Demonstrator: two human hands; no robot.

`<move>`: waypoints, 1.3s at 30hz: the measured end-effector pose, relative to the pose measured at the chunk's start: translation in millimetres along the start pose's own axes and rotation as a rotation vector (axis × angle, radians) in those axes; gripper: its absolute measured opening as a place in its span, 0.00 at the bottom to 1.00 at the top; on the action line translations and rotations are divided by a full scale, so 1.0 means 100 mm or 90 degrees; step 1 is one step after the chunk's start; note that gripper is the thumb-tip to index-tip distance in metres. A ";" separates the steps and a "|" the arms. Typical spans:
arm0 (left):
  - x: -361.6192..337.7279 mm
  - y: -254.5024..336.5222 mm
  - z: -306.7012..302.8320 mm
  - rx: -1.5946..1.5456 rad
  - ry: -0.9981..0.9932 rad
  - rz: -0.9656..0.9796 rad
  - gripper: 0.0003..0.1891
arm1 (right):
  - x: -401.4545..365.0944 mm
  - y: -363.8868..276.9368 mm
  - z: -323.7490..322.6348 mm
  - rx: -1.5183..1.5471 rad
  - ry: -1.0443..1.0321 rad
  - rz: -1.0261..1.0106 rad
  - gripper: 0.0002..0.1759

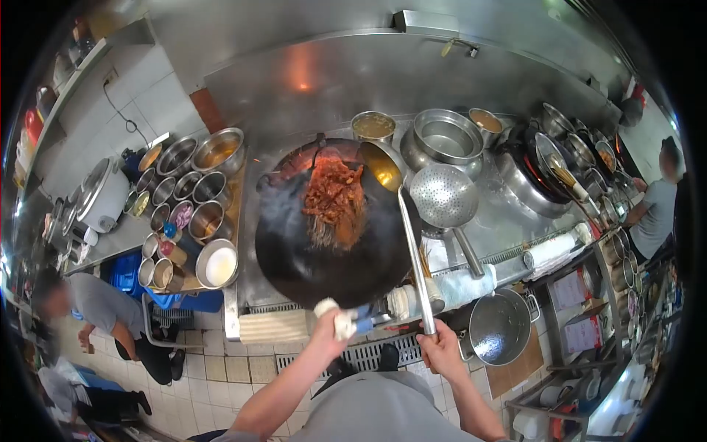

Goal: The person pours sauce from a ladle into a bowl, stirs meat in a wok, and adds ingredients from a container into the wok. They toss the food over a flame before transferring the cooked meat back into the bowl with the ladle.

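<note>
A large black wok (309,258) sits over the burner, with steam rising from it. Reddish, sauce-coated food (335,195) stands up in a heap at its far side, with strands trailing below. My left hand (324,335) is closed around a white cloth (335,313) at the wok's near edge; the cloth hides the grip itself. In my right hand (443,348) is the long handle of a metal ladle (383,168). The ladle's bowl, glinting yellow, hangs over the wok's far right side, beside the food.
A perforated strainer (444,195) and metal pots (449,135) stand right of the wok. Several containers of ingredients (219,264) crowd the left counter. A big pot (501,328) sits low at right. Other people (121,309) stand at left and far right.
</note>
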State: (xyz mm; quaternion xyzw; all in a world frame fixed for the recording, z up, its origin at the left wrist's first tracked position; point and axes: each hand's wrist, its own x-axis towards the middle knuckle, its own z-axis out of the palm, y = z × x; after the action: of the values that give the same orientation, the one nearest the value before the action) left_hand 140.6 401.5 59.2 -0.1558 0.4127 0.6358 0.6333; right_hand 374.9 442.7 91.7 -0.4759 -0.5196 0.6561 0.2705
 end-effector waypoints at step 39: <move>0.31 0.03 -0.22 0.037 0.001 0.011 0.05 | 0.08 -0.03 0.01 0.013 -0.003 -0.001 0.13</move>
State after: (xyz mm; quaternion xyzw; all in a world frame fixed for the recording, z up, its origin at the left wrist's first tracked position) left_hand 126.0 406.4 24.4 -0.1341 0.4325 0.6289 0.6320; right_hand 370.2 449.4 91.5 -0.4714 -0.5140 0.6621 0.2744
